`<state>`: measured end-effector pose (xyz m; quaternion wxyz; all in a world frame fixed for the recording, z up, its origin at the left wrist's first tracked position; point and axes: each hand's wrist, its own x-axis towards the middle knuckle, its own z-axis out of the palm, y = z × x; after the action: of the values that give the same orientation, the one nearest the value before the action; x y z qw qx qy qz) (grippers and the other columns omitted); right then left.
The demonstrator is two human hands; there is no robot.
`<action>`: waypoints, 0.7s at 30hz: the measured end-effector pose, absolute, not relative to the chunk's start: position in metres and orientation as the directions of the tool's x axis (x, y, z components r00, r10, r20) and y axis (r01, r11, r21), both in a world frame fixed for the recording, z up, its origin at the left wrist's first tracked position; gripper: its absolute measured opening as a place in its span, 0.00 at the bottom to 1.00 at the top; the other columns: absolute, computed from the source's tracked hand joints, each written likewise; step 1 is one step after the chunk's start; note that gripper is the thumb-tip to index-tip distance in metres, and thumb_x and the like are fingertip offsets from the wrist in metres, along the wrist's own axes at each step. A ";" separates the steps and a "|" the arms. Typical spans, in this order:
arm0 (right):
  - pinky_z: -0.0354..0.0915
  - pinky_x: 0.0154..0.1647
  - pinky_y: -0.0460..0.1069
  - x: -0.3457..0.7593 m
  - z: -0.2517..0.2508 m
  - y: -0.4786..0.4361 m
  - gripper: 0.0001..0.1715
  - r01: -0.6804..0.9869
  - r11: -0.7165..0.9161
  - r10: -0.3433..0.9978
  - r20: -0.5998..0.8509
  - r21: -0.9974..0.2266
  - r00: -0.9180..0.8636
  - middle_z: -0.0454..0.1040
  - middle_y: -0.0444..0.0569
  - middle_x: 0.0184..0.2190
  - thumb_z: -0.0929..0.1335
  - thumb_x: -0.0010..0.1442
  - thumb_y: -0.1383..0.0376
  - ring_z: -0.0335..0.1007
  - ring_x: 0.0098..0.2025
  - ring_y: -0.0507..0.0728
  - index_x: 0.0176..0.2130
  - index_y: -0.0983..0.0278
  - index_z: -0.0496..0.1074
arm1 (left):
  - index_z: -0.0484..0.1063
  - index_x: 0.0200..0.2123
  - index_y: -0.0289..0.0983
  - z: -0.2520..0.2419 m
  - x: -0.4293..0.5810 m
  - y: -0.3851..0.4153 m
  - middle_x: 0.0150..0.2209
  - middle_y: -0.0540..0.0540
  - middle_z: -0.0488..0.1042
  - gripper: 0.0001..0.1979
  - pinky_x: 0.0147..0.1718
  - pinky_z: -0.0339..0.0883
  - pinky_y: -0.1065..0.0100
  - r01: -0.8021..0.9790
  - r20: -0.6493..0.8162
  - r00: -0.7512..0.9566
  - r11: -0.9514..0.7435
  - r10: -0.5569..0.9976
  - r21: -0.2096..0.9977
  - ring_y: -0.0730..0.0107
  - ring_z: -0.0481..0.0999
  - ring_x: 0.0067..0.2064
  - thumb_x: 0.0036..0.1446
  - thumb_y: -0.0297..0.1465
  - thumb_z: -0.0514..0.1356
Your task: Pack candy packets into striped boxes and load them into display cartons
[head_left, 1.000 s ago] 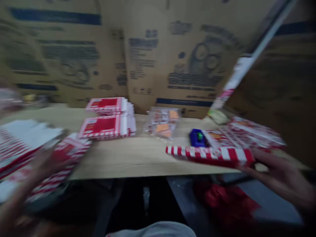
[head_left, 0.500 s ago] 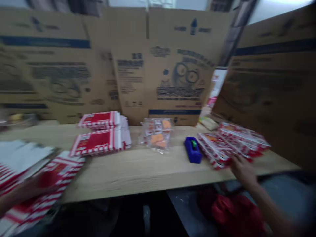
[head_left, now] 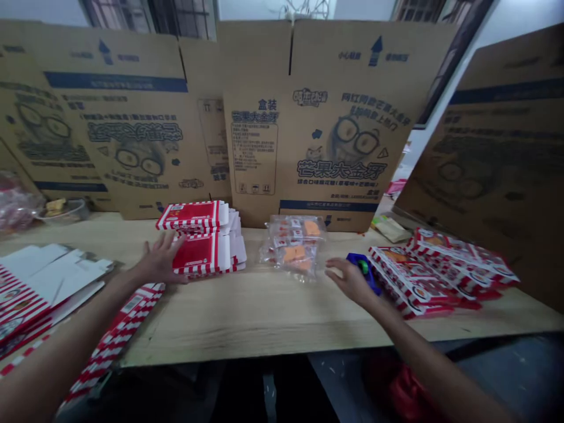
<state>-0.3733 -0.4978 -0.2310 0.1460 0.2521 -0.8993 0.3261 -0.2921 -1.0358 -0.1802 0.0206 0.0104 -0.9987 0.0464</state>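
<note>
**Left hand (head_left: 162, 258) on box stack (head_left: 200, 254), right hand (head_left: 352, 284) free near pouches (head_left: 296, 241)**

Nearest: striped stack (head_left: 126, 326) at the tabletop (head_left: 247, 320) edge, partly behind the left forearm. Red item (head_left: 409, 390) below the edge on the right, too dark to identify. Flat cartons (head_left: 66, 276) lie to the left, white flaps out.

Mid: left hand fingers spread at the left end of the box stack's near row, looks like touching; no grip closed on it. Box stack sits left of centre in two rows, one behind the other, red faces up, white flaps sticking out to the right. Right hand holds nothing: thumb and fingers bent, a gap between them, just right of the pouches and apart from them, partly covering the blue tape dispenser (head_left: 373, 277). Pouches are clear, orange pieces inside, right of the box stack. Printed boxes (head_left: 412, 273) piled on the right, beside the dispenser.

Step in hand, my read: pick-up, hands placed but nothing lifted. Next move calls for left fingers closing round a single box, leaving the ones under it in place; for the right, a light pinch on one pouch, since they overlap and could drag along together.

Far: tub (head_left: 66, 211) at back left, wrapper (head_left: 390, 228) at back right, tall cardboard (head_left: 335, 135) standing behind everything.
</note>
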 end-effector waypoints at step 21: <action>0.66 0.22 0.45 -0.490 -0.233 -0.554 0.14 0.136 -0.116 0.382 -0.171 -0.984 -0.908 0.65 0.41 0.17 0.68 0.61 0.63 0.67 0.22 0.52 0.27 0.63 0.62 | 0.63 0.62 0.35 -0.252 -0.192 -0.936 0.63 0.29 0.62 0.48 0.62 0.38 0.37 0.012 0.058 -0.998 0.991 0.019 -0.131 0.31 0.57 0.63 0.35 0.47 0.61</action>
<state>-0.4897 -0.5540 -0.2329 0.0852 -0.1966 -0.6593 0.7207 -0.1921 -0.9355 -0.2525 0.0294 -0.0077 -0.9974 0.0657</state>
